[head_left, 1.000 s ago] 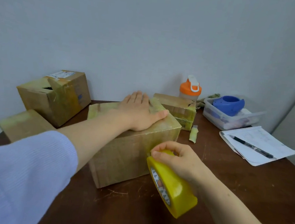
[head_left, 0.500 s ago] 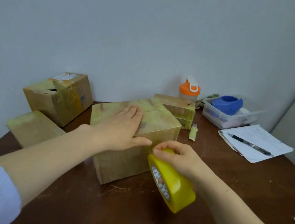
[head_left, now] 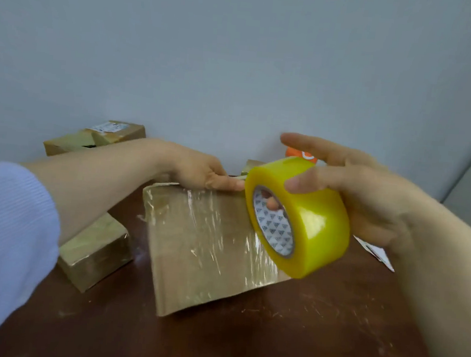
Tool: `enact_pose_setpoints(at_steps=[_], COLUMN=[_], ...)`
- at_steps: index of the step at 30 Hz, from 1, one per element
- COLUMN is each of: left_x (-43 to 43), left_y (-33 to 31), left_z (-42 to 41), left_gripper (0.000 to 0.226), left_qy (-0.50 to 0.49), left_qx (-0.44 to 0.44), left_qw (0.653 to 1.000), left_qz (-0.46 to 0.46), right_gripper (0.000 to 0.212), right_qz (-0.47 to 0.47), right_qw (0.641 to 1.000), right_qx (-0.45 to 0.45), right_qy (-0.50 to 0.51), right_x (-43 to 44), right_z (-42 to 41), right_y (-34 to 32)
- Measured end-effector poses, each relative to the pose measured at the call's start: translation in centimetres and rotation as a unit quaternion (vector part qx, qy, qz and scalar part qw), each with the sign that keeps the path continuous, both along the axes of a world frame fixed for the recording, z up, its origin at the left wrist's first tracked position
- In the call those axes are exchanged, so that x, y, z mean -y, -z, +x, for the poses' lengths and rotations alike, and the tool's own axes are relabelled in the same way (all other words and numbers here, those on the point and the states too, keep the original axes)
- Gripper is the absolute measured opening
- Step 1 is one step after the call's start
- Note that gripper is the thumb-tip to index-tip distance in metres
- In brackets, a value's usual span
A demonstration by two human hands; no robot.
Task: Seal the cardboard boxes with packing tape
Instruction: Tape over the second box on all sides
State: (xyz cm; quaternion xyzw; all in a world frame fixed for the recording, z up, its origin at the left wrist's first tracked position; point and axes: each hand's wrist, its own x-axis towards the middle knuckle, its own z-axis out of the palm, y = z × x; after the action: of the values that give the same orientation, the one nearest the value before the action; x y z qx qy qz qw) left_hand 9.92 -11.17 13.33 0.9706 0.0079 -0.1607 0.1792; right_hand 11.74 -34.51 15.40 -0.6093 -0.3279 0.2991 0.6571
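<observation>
A cardboard box (head_left: 208,247) stands on the brown table (head_left: 272,332), its near face covered in shiny clear tape. My left hand (head_left: 198,169) rests on the box's top, with the thumb straight along the top edge and the other fingers hidden beyond it. My right hand (head_left: 369,195) holds a yellow roll of packing tape (head_left: 310,222) at the box's upper right corner. One finger is inside the core and others lie over the outer surface. The index finger sticks out above the roll.
A small taped box (head_left: 94,251) lies to the left under my forearm. A box with a label (head_left: 69,142) sits at the back left against the wall. An orange lid (head_left: 293,152) and a paper corner (head_left: 378,252) show behind my right hand. The table's front edge is close.
The view has dropped lower and closer to the box. My right hand has lifted the tape roll from the box's lower right corner to its upper right corner. My left hand stays on top.
</observation>
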Motion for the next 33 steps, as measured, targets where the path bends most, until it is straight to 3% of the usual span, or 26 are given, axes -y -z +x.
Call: enact_pose_setpoints(at_steps=[3, 8, 10, 12, 14, 15, 18, 21, 26, 33], left_x=[-1.6, -3.2, -3.3, -3.0, -2.7, -2.5, -2.0, -1.7, 0.2, 0.7], left_y=[-0.1, 2.0, 3.0, 4.0, 5.1, 5.9, 7.7, 7.8, 7.6, 7.2], left_z=[1.1, 2.5, 2.0, 0.8, -0.8, -1.6, -2.6, -2.4, -3.1, -1.8], left_gripper=[0.083, 0.058, 0.055, 0.092, 0.136, 0.146, 0.128, 0.104, 0.106, 0.126], left_qy=[-0.103, -0.154, -0.125, -0.115, -0.101, -0.087, -0.069, -0.07, -0.051, -0.066], left_qx=[0.014, 0.227, 0.26, 0.194, 0.081, 0.039, 0.07, 0.126, 0.106, 0.075], left_qw=[0.994, 0.951, 0.937, 0.952, 0.975, 0.979, 0.967, 0.953, 0.963, 0.968], left_qz=[-0.042, 0.144, 0.196, 0.208, 0.178, 0.178, 0.235, 0.267, 0.241, 0.231], right_gripper=[0.075, 0.048, 0.041, 0.044, 0.052, 0.059, 0.079, 0.073, 0.065, 0.086], right_qz=[0.032, 0.033, 0.023, -0.021, -0.031, -0.021, 0.021, 0.049, 0.006, 0.009], right_qw=[0.996, 0.988, 0.988, 0.981, 0.98, 0.982, 0.975, 0.97, 0.962, 0.967], right_qx=[-0.07, -0.043, -0.007, 0.074, 0.097, 0.1, 0.166, 0.189, 0.201, 0.199], right_qy=[0.041, 0.143, 0.153, 0.178, 0.173, 0.161, 0.143, 0.148, 0.186, 0.161], right_x=[-2.9, -7.8, -9.4, -10.6, -11.2, -11.4, -11.7, -12.2, -12.4, -10.8], right_z=[1.7, 4.4, 5.3, 6.2, 6.7, 6.7, 6.6, 6.6, 7.2, 5.8], right_y=[-0.1, -0.1, -0.1, 0.2, 1.2, 1.9, 4.5, 5.4, 4.4, 5.5])
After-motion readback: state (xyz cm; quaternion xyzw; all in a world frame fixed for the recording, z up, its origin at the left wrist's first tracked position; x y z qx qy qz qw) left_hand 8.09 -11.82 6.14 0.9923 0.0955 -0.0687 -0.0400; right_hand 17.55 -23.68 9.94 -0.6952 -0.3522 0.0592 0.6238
